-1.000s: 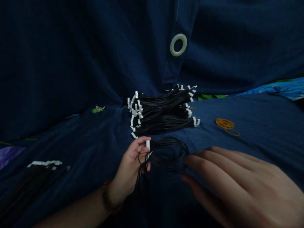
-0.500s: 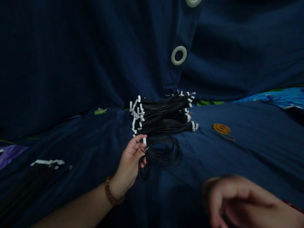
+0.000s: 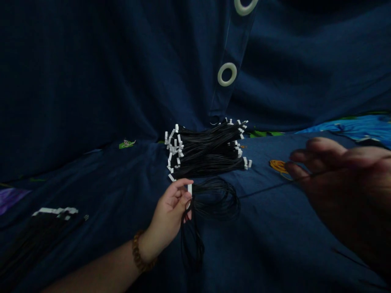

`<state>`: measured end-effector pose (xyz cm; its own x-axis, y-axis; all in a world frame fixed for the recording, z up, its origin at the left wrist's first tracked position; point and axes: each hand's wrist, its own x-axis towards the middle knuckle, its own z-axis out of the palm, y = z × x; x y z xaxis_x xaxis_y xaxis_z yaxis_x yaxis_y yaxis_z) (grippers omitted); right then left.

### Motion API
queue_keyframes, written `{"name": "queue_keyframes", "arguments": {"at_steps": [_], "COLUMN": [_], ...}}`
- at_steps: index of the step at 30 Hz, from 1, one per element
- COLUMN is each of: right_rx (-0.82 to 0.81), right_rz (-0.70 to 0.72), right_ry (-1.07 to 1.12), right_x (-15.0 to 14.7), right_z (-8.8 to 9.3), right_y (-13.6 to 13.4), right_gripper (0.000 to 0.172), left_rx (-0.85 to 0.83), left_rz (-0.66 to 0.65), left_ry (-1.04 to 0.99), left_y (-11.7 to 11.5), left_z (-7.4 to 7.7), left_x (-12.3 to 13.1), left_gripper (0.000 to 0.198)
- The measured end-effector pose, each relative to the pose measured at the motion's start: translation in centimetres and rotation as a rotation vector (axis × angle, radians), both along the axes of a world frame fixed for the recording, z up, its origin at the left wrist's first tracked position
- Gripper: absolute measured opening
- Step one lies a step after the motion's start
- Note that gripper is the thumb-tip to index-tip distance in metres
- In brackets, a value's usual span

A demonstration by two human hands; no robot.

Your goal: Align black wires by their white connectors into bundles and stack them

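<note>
Between the thumb and fingers of my left hand is the white-tagged end of a looped bundle of black cords. Its loops spread to the right and some hang below the hand. On the right, my right hand is raised, its fingers curled around a single black strand that runs back to the loops. Just beyond the left hand lies a pile of black cord bundles with white ends on both sides, resting on dark blue cloth.
Orange rubber bands lie partly behind the right hand. More black cords with white ends lie at the lower left. A dark blue curtain with pale rings hangs behind. A small green scrap sits at the left.
My right hand has moved up and to the right, and a black strand now stretches from it to the loops. The loops in my left hand hang lower and wider.
</note>
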<state>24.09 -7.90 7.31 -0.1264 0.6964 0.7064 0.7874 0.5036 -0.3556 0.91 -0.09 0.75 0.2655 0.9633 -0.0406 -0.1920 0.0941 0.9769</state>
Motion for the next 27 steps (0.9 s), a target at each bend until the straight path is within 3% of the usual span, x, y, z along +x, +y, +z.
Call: {"name": "queue_keyframes", "arguments": {"at_steps": [2, 4, 6, 9, 11, 27], "right_rx": [-0.140, -0.328, -0.408, -0.322, -0.278, -0.180], "right_rz": [0.225, 0.381, 0.377, 0.299, 0.270, 0.266], "right_ry": [0.423, 0.573, 0.382, 0.001, -0.125, -0.144], "right_x": [-1.5, -3.2, -4.7, -5.6, -5.6, -5.4], "right_z": [0.7, 0.6, -0.2, -2.0, -2.9, -3.5], "right_y": [0.6, 1.2, 1.6, 1.8, 1.8, 1.8], "right_gripper": [0.032, 0.013, 0.004, 0.012, 0.016, 0.016], "left_rx": [0.047, 0.078, 0.065, 0.015, 0.005, -0.008], "left_rz": [-0.008, -0.020, -0.047, -0.109, -0.141, -0.221], "left_ry": [0.024, 0.043, 0.027, -0.024, -0.045, -0.079], "left_y": [-0.3, -0.7, -1.1, -1.6, -1.8, -1.9], "left_z": [-0.2, -0.4, -0.5, -0.7, -0.7, -0.7], "left_x": [0.0, 0.0, -0.1, -0.1, 0.0, -0.4], "left_gripper": [0.032, 0.030, 0.029, 0.027, 0.026, 0.019]}}
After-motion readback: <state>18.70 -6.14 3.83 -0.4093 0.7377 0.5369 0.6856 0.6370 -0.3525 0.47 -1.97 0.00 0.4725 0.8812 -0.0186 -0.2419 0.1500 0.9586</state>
